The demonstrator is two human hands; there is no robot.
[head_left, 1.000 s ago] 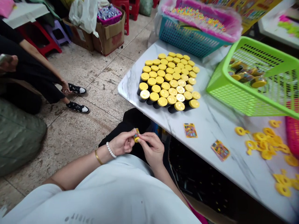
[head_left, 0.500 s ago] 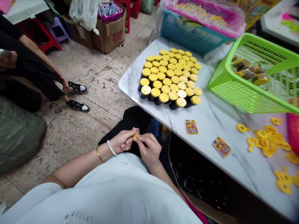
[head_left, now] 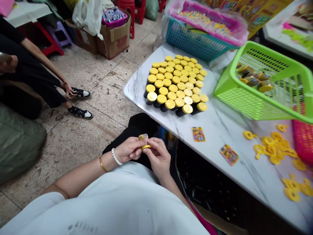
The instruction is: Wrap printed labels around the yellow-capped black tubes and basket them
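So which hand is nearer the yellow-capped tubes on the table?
The right hand is nearer, below the yellow-capped tubes in this view; the left hand is beside it, farther from them.

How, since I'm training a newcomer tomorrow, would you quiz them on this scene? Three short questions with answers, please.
1. True or false: the left hand wears a pearl bracelet.
2. What stands packed upright in a block on the marble table?
A. Yellow-capped black containers
B. Cardboard boxes
C. Red stools
3. What do the left hand and the right hand hold between them?

Key:
1. True
2. A
3. A small yellow-capped container with a printed label
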